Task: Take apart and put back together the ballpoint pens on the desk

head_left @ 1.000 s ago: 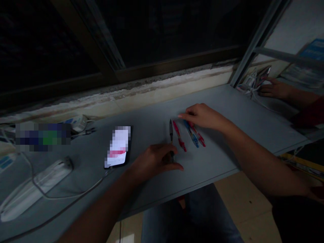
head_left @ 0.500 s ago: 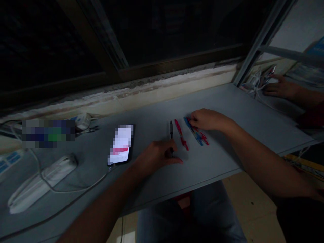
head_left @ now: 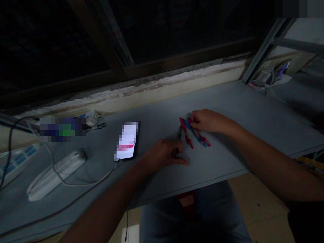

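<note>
My left hand is closed around a dark pen, whose upper end sticks out past the fingers. Just right of it, a red pen lies slanted on the grey table, close to the dark pen's tip. Beside that lie a blue pen and a second red pen, side by side. My right hand is at the far ends of these two, its fingertips pinched on the second red pen and covering part of it.
Left of my hands lies a lit phone with a charging cable. Further left are a white elongated device, a power strip and a blurred-out item. A metal post rises at the right, with cables behind it.
The dark pen and the left red pen have come closer to the blue pen. The view has shifted slightly. Another person's hand at the far right has left the view.
</note>
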A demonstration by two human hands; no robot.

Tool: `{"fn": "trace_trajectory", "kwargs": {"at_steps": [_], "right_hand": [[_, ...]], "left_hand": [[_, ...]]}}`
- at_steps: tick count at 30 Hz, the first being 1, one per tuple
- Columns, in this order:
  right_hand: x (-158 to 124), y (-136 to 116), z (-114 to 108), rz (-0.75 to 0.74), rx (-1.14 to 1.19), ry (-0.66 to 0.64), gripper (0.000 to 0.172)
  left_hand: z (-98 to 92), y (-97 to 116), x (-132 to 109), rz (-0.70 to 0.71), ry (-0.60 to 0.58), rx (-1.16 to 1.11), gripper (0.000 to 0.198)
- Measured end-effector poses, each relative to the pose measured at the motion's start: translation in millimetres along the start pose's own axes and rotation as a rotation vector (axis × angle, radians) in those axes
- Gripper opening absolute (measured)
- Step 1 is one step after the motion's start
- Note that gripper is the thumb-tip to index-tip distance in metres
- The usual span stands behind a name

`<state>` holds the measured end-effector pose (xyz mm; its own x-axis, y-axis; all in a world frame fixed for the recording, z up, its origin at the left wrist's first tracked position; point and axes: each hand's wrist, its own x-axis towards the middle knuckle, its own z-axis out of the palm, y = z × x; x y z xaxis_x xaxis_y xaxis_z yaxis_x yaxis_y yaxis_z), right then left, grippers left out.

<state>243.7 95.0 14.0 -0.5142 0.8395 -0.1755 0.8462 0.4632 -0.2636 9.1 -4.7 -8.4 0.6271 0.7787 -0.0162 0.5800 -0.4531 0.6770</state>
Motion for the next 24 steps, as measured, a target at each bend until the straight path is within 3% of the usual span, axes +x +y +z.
{"fn": "trace_trajectory", "kwargs": {"at_steps": [10,16,19,24], "right_hand": [[1,-9,7,-0.002,0.014,0.07,0.026],[0,-14,5,-0.023,0.132,0.065,0.018],[0,-15,3,-0.027,0.188,0.058,0.015],[-2,-15,0,-0.033,0.228,0.049,0.017]], "left_hand": [[6.8,-2,5,-0.014,0.029,0.039,0.047],[5.0,1,6,-0.034,0.008,0.061,0.048],[2.1,0,5,0.022,-0.004,0.109,0.049],[-8.5,6,-2,0.122,-0.067,0.149,0.025]]}}
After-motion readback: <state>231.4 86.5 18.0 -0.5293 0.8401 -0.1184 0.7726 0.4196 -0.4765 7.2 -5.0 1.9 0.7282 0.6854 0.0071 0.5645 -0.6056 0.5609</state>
